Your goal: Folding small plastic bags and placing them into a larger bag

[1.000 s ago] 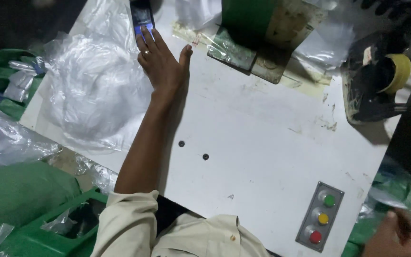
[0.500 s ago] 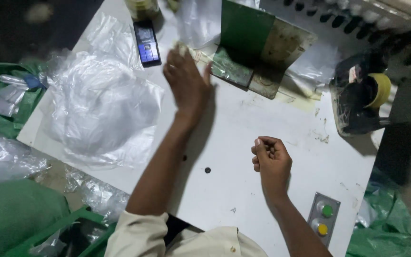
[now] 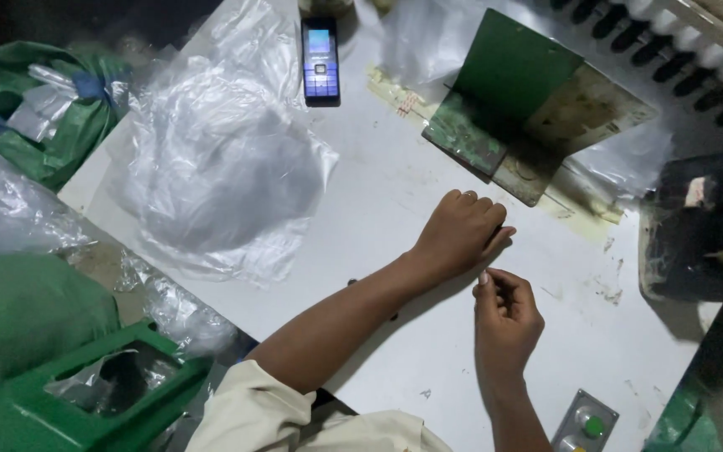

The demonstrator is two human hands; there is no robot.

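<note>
Left hand (image 3: 460, 234) laid knuckles-up on the white counter (image 3: 378, 209), fingers curled, grip unclear. Just beside it, right hand (image 3: 505, 314) with fingertips pinched together, perhaps on something too small to make out. Beyond both, green hinged plate (image 3: 508, 84) standing open, nothing visibly placed there. Clear plastic bags (image 3: 219, 176) heaped leftward, untouched.

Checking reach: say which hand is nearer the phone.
Left. The left hand rests on the table below and right of the phone; the right hand sits farther off, nearer the person.
</note>
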